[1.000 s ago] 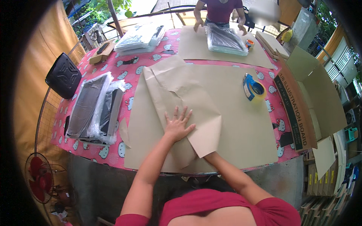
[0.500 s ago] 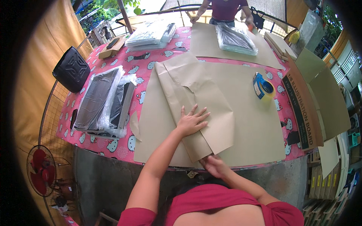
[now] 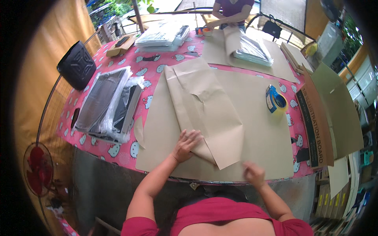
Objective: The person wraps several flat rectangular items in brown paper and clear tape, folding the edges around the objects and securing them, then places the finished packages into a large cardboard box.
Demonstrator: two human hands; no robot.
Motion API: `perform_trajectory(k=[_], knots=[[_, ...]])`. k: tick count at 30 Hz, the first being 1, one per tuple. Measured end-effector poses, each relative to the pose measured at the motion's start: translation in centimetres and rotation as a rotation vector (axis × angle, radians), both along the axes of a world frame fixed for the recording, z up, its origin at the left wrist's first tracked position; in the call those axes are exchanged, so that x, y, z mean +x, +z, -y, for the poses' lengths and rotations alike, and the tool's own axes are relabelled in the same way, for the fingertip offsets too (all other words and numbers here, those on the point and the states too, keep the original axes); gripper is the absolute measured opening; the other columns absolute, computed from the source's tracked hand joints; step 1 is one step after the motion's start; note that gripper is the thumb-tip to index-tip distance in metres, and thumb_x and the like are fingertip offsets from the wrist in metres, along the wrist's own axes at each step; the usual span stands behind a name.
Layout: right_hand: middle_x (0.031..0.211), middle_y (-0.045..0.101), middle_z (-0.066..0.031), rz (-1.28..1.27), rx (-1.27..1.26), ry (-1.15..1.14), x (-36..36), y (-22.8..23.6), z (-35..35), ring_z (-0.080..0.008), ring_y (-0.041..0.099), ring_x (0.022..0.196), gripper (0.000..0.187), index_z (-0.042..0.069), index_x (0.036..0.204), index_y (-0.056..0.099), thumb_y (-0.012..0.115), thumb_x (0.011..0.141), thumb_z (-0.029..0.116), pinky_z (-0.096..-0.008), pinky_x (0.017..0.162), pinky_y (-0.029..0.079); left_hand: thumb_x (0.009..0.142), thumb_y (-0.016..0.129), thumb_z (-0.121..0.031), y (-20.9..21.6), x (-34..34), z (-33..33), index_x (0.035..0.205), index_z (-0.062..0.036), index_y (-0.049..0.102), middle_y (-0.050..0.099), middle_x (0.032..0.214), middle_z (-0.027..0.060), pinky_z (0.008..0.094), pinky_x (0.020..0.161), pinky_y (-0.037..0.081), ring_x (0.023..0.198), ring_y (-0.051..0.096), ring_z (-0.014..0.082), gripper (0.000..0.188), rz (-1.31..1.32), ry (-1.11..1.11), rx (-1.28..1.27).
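A flat package wrapped in brown kraft paper (image 3: 220, 129) lies tilted on a large brown paper sheet (image 3: 267, 145). Its top layer has a small tear near the middle, and a pointed flap sticks out at the near end. My left hand (image 3: 188, 145) rests on the package's lower left edge, fingers laid over the paper. Just off the near right corner, above the sheet, is my right hand (image 3: 254, 174); it looks curled, but motion smears its fingers. A blue tape dispenser (image 3: 272, 99) with clear tape stands on the sheet's right side.
Plastic-wrapped dark frames (image 3: 108, 104) are stacked at left on the pink patterned tablecloth (image 3: 114, 151), beside a black container (image 3: 77, 65). More wrapped stacks (image 3: 163, 35) lie farther back. An open cardboard box (image 3: 315, 122) borders the right. Across the table, a person (image 3: 234, 11) handles paper.
My left hand has slid down to the package's lower left edge. My right hand has left the near end, moving right. Across the table, the person has folded paper partly over a wrapped stack.
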State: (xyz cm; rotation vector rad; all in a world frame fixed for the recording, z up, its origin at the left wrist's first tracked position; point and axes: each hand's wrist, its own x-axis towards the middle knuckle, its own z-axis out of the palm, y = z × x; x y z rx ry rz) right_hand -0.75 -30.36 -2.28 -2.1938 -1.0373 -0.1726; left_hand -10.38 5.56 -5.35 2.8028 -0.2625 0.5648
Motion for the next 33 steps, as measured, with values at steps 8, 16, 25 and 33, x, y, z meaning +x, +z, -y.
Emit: perform_trajectory(k=[8,16,25,33], knots=[[0.148,0.01,-0.024,-0.043,-0.652,-0.212,12.6,-3.2,-7.1,-0.0372,0.007,0.138,0.086,0.001,0.143,0.015,0.061,0.078,0.033,-0.0594,0.106,0.009,0.071,0.065,-0.037,1.0,0.0,5.0,0.145,-0.0024,0.007,0.001,0.151,0.0201,0.0623,0.104,0.009,0.14,0.007,0.0309,0.1,-0.569,1.064,0.059],[0.126,0.048,-0.0264,0.107,-0.33,0.651,-1.7,-1.7,-1.4,-0.0399,0.042,0.122,0.046,-0.007,0.116,0.051,0.055,0.084,0.026,-0.0485,0.102,0.032,0.089,0.049,-0.031,-0.6,-3.4,22.3,0.123,-0.0017,0.052,0.046,0.129,0.0243,0.0541,0.101,0.032,0.118,0.046,0.0382,0.045,-0.401,0.516,-0.006],[0.081,0.064,-0.0145,-1.433,0.131,-0.034,11.3,2.4,-8.2,-0.0192,0.064,0.077,0.04,-0.005,0.086,0.059,0.054,0.091,0.034,-0.0345,0.062,0.054,0.085,0.065,-0.033,2.3,-1.6,9.6,0.075,-0.0049,0.058,0.062,0.07,0.0088,0.0325,0.058,0.054,0.06,0.062,0.0191,0.031,-0.016,0.946,-1.759],[0.089,0.063,-0.014,-1.434,0.652,-0.016,10.2,-4.4,-8.7,-0.0246,0.063,0.076,0.036,-0.006,0.103,0.055,0.063,0.086,0.024,-0.0366,0.061,0.052,0.084,0.067,-0.023,0.4,1.7,10.0,0.077,-0.002,0.057,0.061,0.072,0.006,0.0355,0.055,0.053,0.06,0.06,0.0153,0.025,0.108,0.922,-1.955]])
